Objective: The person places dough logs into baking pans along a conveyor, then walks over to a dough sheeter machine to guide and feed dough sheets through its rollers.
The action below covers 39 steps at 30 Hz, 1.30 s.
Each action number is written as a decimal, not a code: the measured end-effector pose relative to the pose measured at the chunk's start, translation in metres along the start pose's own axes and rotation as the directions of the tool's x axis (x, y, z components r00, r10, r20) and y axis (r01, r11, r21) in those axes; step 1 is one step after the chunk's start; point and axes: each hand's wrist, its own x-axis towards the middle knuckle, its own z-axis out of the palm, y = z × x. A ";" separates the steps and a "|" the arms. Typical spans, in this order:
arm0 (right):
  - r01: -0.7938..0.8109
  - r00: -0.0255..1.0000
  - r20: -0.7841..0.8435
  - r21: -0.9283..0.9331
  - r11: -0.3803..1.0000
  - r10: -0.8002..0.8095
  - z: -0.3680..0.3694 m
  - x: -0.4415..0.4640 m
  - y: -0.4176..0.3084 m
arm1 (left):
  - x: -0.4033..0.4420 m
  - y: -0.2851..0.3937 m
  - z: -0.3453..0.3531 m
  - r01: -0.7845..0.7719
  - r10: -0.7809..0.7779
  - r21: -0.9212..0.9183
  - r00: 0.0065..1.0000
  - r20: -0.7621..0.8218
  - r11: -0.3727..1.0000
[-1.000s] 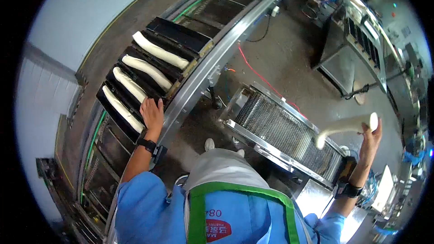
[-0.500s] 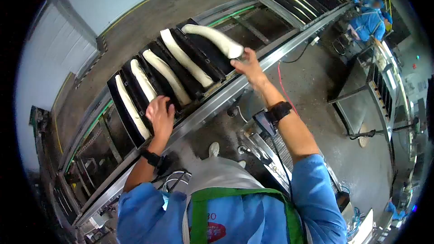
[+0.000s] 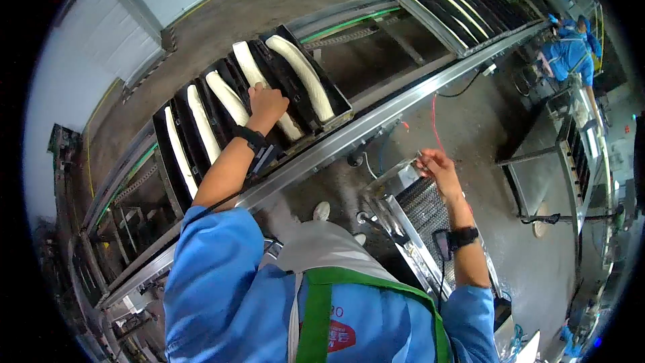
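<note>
My left hand [image 3: 267, 103] curls its fingers over the fourth dough strip [image 3: 246, 64] from left, grip unclear; it lies far-left to near-right in a black tray [image 3: 265, 62]. My right hand [image 3: 440, 170], farther off, looks loosely bent, empty.

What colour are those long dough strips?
The dough strips are creamy white, as the head view shows.
</note>
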 end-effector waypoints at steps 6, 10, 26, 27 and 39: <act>-0.122 0.989 -0.080 0.047 0.991 0.126 -0.068 -0.016 0.019 | -0.011 -0.003 0.002 0.042 -0.028 -0.100 0.991 0.130 0.994; -0.144 0.981 -0.124 0.026 0.989 0.146 -0.085 -0.008 0.023 | -0.009 -0.006 -0.004 0.093 -0.066 -0.145 0.981 0.180 0.985; -0.239 0.933 -0.358 -0.716 0.656 -0.050 -0.179 -0.052 0.074 | 0.073 0.142 -0.031 -0.272 0.244 -0.355 0.962 -0.121 0.894; -0.295 0.904 -0.412 -0.791 0.536 -0.110 -0.194 -0.069 0.084 | 0.078 0.161 -0.031 -0.300 0.277 -0.369 0.954 -0.115 0.880; -0.928 0.351 -0.919 -0.316 0.195 0.178 -0.236 -0.291 0.125 | 0.051 0.316 -0.045 -0.639 0.632 -0.382 0.758 -0.163 0.668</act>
